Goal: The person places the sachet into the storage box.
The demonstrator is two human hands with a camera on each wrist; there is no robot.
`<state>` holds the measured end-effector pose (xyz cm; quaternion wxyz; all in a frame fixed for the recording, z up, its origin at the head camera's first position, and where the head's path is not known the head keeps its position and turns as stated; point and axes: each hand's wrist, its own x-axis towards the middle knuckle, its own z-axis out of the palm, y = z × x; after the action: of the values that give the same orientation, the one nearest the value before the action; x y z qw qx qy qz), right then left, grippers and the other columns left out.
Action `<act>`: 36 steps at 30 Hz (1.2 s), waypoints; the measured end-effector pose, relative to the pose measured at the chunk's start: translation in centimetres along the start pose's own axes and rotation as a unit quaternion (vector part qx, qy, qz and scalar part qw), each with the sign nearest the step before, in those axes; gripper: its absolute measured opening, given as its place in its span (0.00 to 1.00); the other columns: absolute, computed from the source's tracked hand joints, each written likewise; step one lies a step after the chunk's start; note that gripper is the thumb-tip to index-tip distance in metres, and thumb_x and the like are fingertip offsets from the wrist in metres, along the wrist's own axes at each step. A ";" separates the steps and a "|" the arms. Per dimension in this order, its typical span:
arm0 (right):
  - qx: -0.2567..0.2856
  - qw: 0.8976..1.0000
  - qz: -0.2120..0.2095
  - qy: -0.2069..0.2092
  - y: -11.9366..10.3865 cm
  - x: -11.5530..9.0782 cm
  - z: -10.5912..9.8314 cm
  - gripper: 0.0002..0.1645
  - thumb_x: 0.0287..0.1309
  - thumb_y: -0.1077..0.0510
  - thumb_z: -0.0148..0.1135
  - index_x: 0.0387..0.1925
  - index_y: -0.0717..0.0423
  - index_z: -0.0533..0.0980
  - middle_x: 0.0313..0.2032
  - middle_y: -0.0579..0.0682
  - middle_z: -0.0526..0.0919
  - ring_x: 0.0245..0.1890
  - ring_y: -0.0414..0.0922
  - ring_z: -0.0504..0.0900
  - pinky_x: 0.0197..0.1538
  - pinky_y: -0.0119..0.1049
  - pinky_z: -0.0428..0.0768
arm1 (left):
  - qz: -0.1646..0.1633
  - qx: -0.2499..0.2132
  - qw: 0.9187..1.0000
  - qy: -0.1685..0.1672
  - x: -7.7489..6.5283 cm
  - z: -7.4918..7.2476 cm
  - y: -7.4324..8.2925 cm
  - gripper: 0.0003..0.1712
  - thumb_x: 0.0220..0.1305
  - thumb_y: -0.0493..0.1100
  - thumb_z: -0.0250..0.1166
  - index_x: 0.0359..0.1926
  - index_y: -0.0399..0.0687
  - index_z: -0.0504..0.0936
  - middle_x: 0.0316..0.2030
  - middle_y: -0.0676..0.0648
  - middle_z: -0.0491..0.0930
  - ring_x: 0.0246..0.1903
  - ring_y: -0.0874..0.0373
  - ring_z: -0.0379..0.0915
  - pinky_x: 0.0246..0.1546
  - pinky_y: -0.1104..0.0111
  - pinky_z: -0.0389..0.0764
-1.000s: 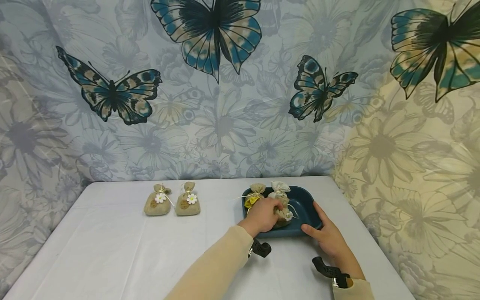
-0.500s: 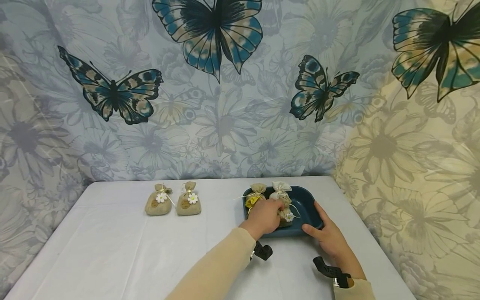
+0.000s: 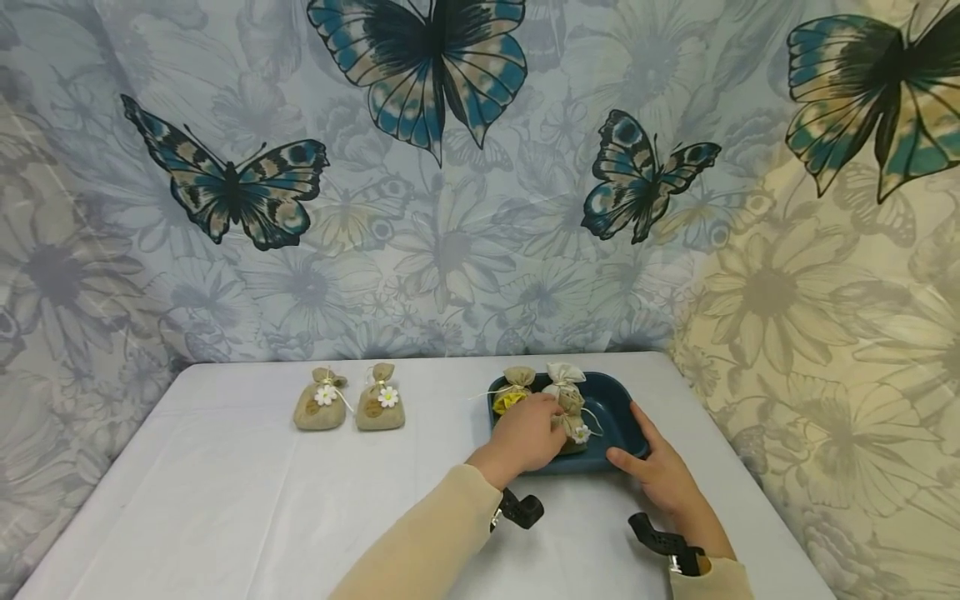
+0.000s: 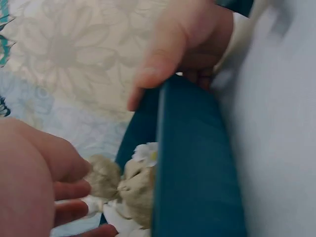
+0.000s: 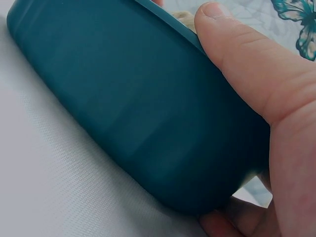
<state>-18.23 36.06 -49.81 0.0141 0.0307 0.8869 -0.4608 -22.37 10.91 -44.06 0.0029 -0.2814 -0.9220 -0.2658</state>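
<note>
A deep blue tray stands at the right of the table. Inside it lie a burlap sachet with a yellow flower, a white-topped sachet and a burlap sachet with a white daisy. Over the tray's left part is my left hand, next to the daisy sachet; its fingers look loose in the left wrist view and partly hide the sachets. My right hand grips the tray's right end. In the right wrist view its thumb lies at the rim and other fingers curl beneath the corner.
Two more burlap sachets, a left one and a right one, each with a white daisy, lie side by side on the white-covered table. Behind the table hangs a cloth backdrop printed with butterflies and flowers.
My left hand has drawn slightly left and back from the daisy sachet, its fingers loosening, and more of that sachet shows. My right hand stays on the tray.
</note>
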 end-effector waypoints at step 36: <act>-0.004 1.000 -0.005 -0.003 -0.1 -0.1 0.2 0.62 0.60 0.44 0.70 0.80 0.42 0.38 0.76 0.67 0.43 0.72 0.70 0.45 0.66 0.69 0.48 | -0.058 -0.275 0.951 0.130 -6.3 -10.9 -10.8 0.30 0.78 0.57 0.50 0.73 0.49 0.67 0.71 0.45 0.64 0.68 0.47 0.59 0.66 0.45 0.59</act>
<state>-18.12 35.87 -49.87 0.0144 0.0247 0.8889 -0.4572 -24.29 -5.24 -40.95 0.0296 -0.1801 -0.8196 -0.5430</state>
